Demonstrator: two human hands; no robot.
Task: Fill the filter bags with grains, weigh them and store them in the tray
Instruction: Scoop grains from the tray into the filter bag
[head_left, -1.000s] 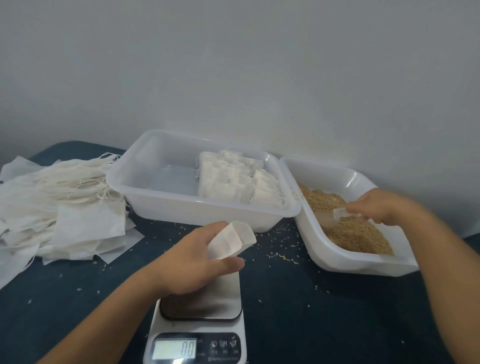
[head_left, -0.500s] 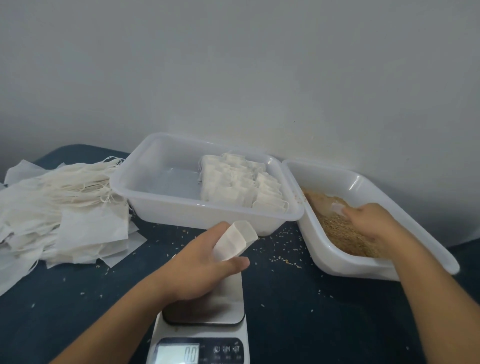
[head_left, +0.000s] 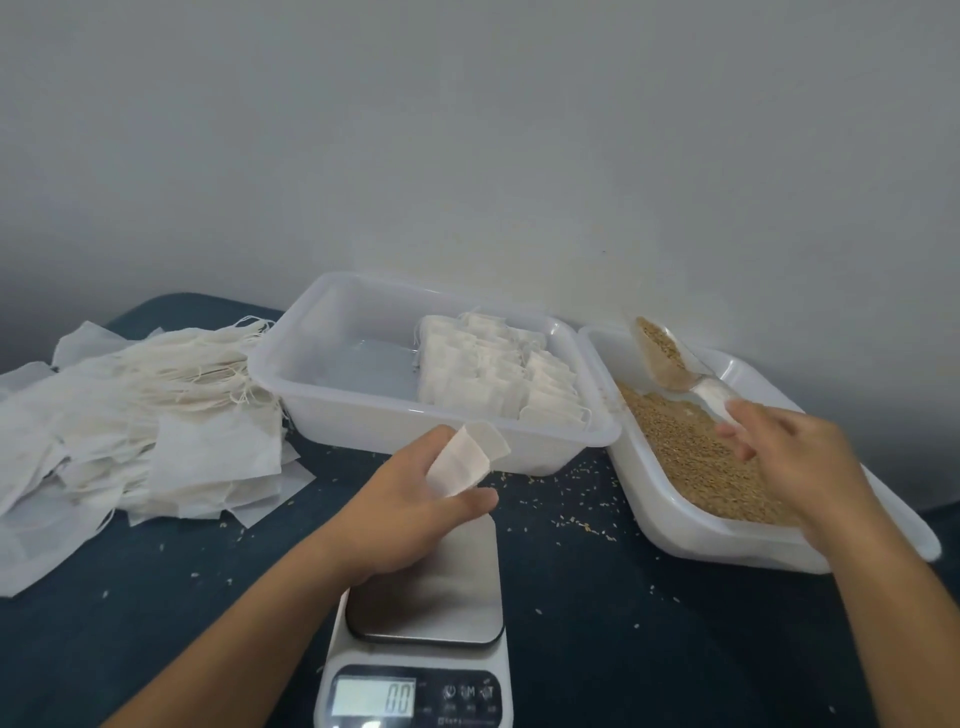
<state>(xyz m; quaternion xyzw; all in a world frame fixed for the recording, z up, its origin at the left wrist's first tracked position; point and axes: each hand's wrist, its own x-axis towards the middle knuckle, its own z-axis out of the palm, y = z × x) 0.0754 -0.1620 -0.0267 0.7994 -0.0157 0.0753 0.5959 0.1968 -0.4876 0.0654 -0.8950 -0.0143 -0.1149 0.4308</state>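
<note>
My left hand (head_left: 410, 499) pinches an empty white filter bag (head_left: 462, 460), mouth up, just above the steel plate of the scale (head_left: 431, 597). The scale's display reads 0.0. My right hand (head_left: 795, 457) holds the handle of a clear scoop (head_left: 670, 364). The scoop is heaped with brown grains and raised over the grain tray (head_left: 675, 525), tilted up towards the wall. The clear storage tray (head_left: 363, 415) behind the scale holds several filled bags (head_left: 493, 369) in rows on its right side.
A loose pile of empty filter bags (head_left: 130, 415) with strings lies on the dark blue table at the left. Spilled grains (head_left: 576, 514) dot the table between the two trays. A grey wall stands close behind both trays.
My right hand dug the scoop into the grains and has now lifted it out full. My left hand and the bag stayed over the scale.
</note>
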